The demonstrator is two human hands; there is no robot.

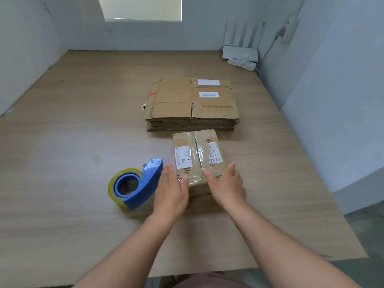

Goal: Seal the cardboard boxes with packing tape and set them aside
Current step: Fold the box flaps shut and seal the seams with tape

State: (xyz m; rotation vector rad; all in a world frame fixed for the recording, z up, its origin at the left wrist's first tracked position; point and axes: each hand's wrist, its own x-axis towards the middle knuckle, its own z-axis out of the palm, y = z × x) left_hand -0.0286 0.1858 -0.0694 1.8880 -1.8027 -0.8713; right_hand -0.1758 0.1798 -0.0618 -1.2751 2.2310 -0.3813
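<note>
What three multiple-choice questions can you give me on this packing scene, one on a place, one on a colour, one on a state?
1. Where is the dispenser relative to the box?
A. left of it
B. right of it
C. on top of it

2. What colour is the dispenser's body?
A. red
B. blue
C. green

3. The box's top seam is:
A. gaping open
B. stapled
C. taped over

Answers: 1 A, it sits by the left hand, left of the box; 2 B, its frame is plainly blue; 3 C, clear tape runs along the seam.
</note>
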